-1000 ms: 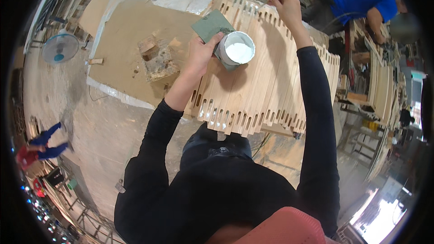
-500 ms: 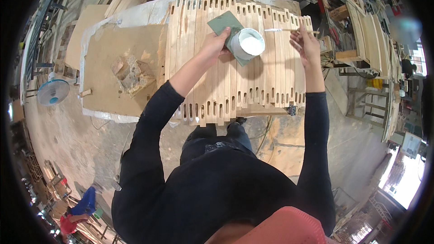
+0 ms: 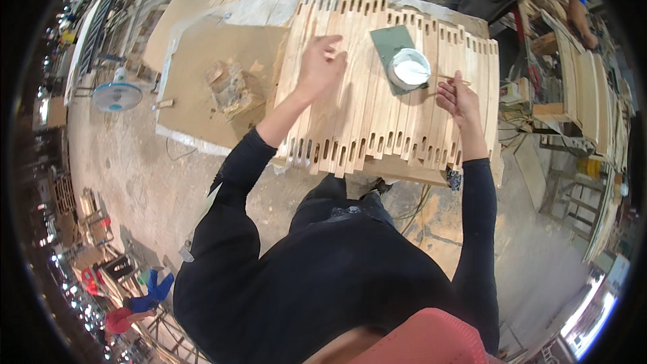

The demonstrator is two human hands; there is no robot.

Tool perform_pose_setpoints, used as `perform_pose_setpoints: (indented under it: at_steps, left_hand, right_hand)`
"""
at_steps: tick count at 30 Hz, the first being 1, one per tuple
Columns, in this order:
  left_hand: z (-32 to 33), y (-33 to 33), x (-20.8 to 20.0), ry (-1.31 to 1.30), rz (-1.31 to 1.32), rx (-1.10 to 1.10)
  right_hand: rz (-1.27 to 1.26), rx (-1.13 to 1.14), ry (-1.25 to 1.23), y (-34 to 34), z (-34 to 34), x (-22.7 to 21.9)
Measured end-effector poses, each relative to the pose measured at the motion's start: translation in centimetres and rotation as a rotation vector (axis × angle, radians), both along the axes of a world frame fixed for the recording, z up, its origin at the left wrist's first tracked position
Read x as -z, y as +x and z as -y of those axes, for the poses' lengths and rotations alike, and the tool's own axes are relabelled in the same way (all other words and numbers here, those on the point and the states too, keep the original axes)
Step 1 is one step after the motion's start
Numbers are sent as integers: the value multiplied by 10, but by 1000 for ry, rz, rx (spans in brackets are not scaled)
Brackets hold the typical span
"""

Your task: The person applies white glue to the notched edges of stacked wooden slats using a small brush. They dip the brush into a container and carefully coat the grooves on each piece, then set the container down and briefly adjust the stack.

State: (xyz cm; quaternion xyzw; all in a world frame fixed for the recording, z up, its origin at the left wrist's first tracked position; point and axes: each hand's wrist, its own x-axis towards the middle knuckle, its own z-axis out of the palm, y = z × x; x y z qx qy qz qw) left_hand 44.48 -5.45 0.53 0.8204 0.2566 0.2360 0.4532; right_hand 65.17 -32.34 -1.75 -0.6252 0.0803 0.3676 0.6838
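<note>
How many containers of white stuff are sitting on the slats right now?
1. A round can of white paste sits on a green sheet atop the wooden slats, just up-left of the right hand. Others may lie out of view.

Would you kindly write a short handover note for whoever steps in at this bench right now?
Left hand: open, flat on the row of slotted wooden slats, holding nothing.
Right hand: shut on a thin stick whose tip points to the round cup of white paste.
The cup stands on a green sheet on top of the slats.
Done: cup set down, slats laid side by side.
Left: I cannot tell which slots have paste; check each one.
</note>
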Motion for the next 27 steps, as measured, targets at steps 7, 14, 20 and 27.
perform_pose_setpoints:
  at_steps: [7,14,20,27]
  left_hand:
    - [-57,-75,23,451,-459,-196]
    - [-44,-54,58,108,-648,-58]
    - [-43,-51,58,128,-710,-70]
    - [-48,-60,58,144,-626,-105]
  right_hand:
    - [106,-235,-188,-13,38,-27]
    - [-39,-151,-22,-9,81,-14]
    - [-69,-184,20,-3,82,-6]
    - [-65,-219,26,-5,80,-9]
